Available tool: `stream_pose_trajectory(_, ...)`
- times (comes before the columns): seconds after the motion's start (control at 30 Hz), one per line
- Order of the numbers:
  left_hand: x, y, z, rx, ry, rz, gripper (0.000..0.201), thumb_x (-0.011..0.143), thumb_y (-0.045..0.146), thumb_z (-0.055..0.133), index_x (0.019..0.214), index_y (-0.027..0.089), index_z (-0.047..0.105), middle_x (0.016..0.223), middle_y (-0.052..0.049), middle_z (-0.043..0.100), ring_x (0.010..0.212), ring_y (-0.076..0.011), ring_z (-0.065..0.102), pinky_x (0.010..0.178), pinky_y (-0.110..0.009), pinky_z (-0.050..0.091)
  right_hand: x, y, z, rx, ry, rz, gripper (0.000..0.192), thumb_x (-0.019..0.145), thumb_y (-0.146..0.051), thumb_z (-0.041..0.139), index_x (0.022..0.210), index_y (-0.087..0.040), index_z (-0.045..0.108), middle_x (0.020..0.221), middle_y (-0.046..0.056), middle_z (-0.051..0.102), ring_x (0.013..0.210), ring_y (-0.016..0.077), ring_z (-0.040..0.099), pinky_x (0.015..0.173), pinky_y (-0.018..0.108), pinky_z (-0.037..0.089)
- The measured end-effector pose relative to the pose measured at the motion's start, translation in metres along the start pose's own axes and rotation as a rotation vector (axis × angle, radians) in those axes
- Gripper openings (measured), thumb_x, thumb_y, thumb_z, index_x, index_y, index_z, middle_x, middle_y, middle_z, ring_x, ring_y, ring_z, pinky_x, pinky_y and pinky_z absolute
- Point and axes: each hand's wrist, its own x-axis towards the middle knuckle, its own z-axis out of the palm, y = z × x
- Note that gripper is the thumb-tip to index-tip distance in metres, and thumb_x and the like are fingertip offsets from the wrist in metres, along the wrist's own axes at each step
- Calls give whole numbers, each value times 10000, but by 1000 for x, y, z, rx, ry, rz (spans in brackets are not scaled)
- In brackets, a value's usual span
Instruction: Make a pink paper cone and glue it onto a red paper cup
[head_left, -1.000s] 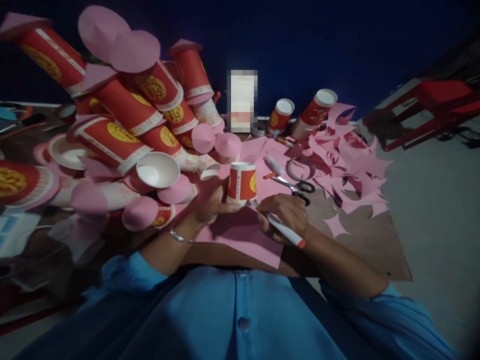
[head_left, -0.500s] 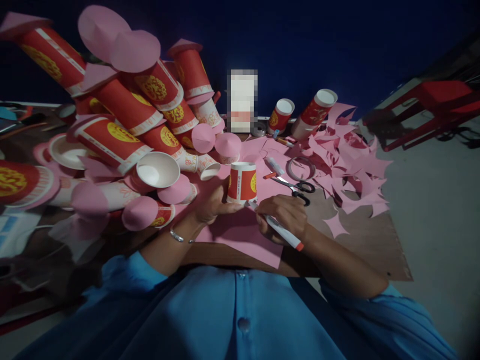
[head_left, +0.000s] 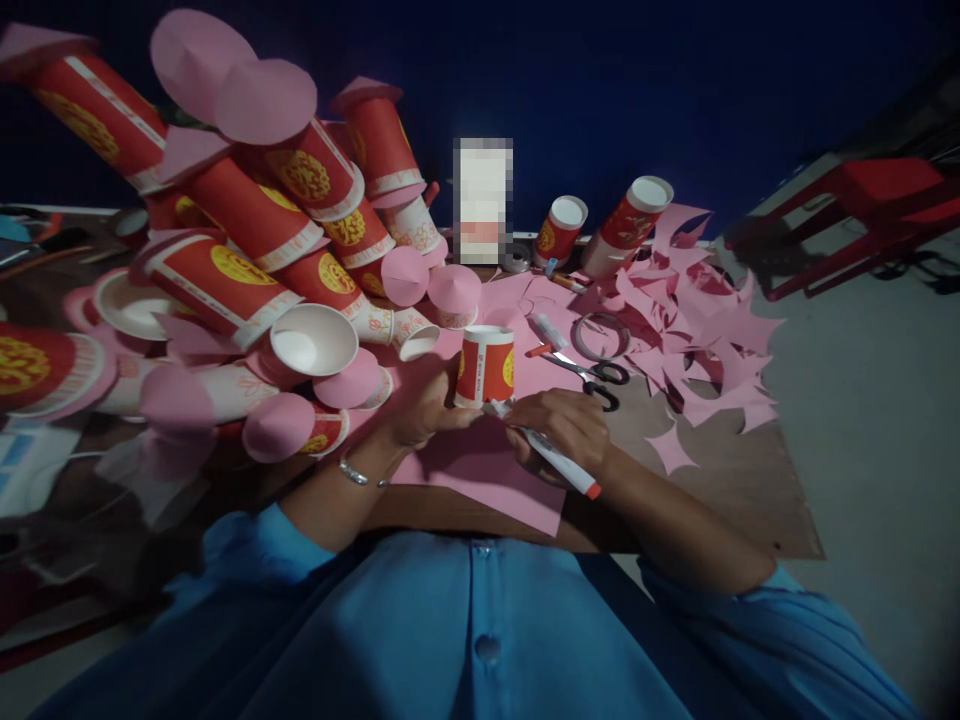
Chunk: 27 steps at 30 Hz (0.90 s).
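Over the pink paper (head_left: 480, 470), at the centre of our view, we see the red cup (head_left: 484, 372), narrow end up. We think that it may tilt or slip if the hold at its lower edge becomes loose while the white pen (head_left: 564, 465) pushes there. The pen's tip, at six o'clock of the cup, is so near the left thumb that it could mark it. The scissors (head_left: 595, 372), at three o'clock, could be knocked by an outward swing.

The left hand (head_left: 429, 412), at eight o'clock, has its fingers closed on the cup's lower edge; some are hidden from us. The right hand (head_left: 568, 425), at four o'clock, keeps its fingers curled firmly around the pen. Whether the tip touches the cup, we cannot tell.
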Motion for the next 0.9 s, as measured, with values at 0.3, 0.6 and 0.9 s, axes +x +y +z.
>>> stream_pose_trajectory(0.3, 2, -1, 1, -9, 13, 29, 711, 718, 362, 925, 1354, 203, 649, 1131, -96, 787, 1112, -303, 724, 942, -395, 554, 1, 0, -3, -21, -13, 35, 21, 1001, -187, 618, 998, -185, 639, 743, 22, 731, 646, 153, 729, 590, 276, 576)
stream_pose_trajectory(0.6, 2, -2, -2, -8, 0, 15, 733, 735, 356, 917, 1387, 180, 632, 1205, -132, 782, 1179, -332, 709, 930, -397, 565, 2, -1, -3, -11, -15, 32, 47, 994, -146, 635, 1005, -191, 627, 764, 21, 729, 654, 152, 729, 586, 281, 573)
stream_pose_trajectory(0.9, 1, -2, -2, -13, 6, 12, 762, 720, 397, 919, 1395, 176, 642, 1177, -132, 786, 1177, -339, 709, 943, -411, 568, 2, 0, -2, -12, 9, 37, 103, 977, -119, 658, 1055, -180, 629, 793, 34, 758, 699, 163, 753, 638, 279, 590)
